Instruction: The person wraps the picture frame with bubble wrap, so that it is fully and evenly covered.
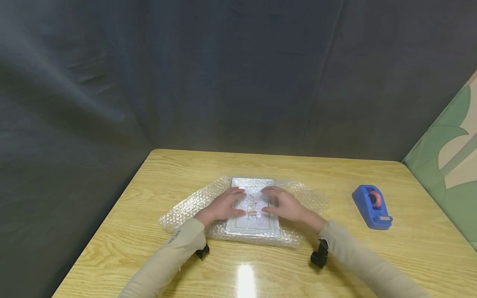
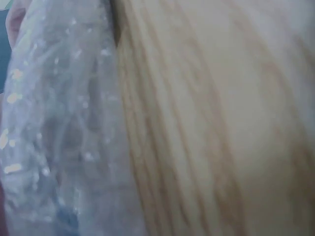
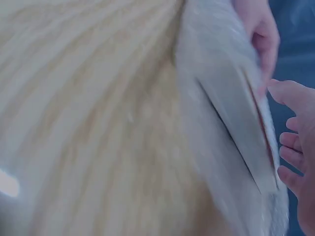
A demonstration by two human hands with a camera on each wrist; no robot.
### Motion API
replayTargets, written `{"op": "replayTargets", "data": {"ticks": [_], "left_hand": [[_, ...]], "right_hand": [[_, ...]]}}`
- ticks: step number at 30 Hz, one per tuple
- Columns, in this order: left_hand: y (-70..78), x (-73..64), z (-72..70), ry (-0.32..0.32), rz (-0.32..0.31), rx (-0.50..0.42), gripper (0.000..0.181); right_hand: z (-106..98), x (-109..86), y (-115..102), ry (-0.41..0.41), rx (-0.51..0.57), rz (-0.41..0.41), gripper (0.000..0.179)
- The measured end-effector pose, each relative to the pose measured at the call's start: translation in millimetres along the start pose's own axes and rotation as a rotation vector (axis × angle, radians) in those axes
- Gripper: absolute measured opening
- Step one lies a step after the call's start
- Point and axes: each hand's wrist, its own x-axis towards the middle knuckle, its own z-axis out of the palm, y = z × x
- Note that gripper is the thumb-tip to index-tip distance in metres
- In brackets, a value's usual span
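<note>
A flat rectangular picture frame (image 1: pixel 253 227) with a pale silver border lies on a spread sheet of bubble wrap (image 1: pixel 190 207), which seems to cover it too. On its left side rests my left hand (image 1: pixel 222 205), fingers fairly straight over the wrapped surface. My right hand (image 1: pixel 286 205), slightly blurred, is at the frame's right side with loosely bent fingers and nothing gripped. In the right wrist view that hand (image 3: pixel 301 140) stands apart from the wrapped frame (image 3: pixel 236 130). Bubble wrap (image 2: pixel 69 123) fills the left of the left wrist view, hiding most of the left hand.
A blue tape dispenser (image 1: pixel 372 209) with a red-cored roll stands at the right on the wooden table (image 1: pixel 149 256). Dark curtain (image 1: pixel 238 82) hangs behind the table's far edge. A green and beige patterned surface (image 1: pixel 454 165) borders the right side.
</note>
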Motion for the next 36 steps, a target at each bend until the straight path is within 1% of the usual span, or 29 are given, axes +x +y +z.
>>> {"op": "replayTargets", "data": {"ticks": [3,8,13,16,18,21,23,26,27,29,33,36], "left_hand": [[1.3,-1.0,-0.9,0.004,0.006,-0.003,0.064],[2.8,-2.1,-2.0,0.009,0.019,-0.026,0.063],[1.8,-1.4,-1.5,0.009,0.019,-0.019,0.063],[0.8,-1.2,-1.0,0.003,0.015,-0.015,0.063],[0.7,-1.2,-1.5,-0.002,0.007,-0.021,0.063],[0.8,-0.8,-2.4,-0.003,0.006,-0.027,0.064],[0.9,-0.9,-3.1,-0.004,0.002,-0.029,0.064],[1.1,-0.7,-3.3,-0.004,0.002,-0.026,0.064],[1.3,-0.8,-3.4,-0.003,0.002,-0.025,0.063],[1.6,-0.8,-3.3,-0.002,0.003,-0.026,0.063],[2.6,-1.3,-2.8,-0.001,0.003,-0.028,0.064],[3.0,-2.0,-2.4,-0.004,-0.001,-0.03,0.064]], "right_hand": [[-17,-8.9,5,0.048,0.01,0.048,0.051],[-49,-33.0,24,0.1,-0.019,0.184,0.047],[-75,-64.8,48,0.105,-0.081,0.334,0.048],[-86,-80.8,57,0.093,-0.079,0.419,0.053],[-90,-88.4,61,0.094,-0.065,0.446,0.056],[-93,-96.4,66,0.104,-0.025,0.445,0.057],[-91,-99.6,67,0.113,0.0,0.438,0.056],[-87,-102.3,68,0.127,0.029,0.454,0.052],[-86,-102.4,68,0.138,0.044,0.462,0.051],[-83,-101.5,67,0.175,0.111,0.488,0.048],[-75,-98.3,61,0.278,0.356,0.564,0.048],[-68,-97.1,55,0.351,0.52,0.647,0.053]]}}
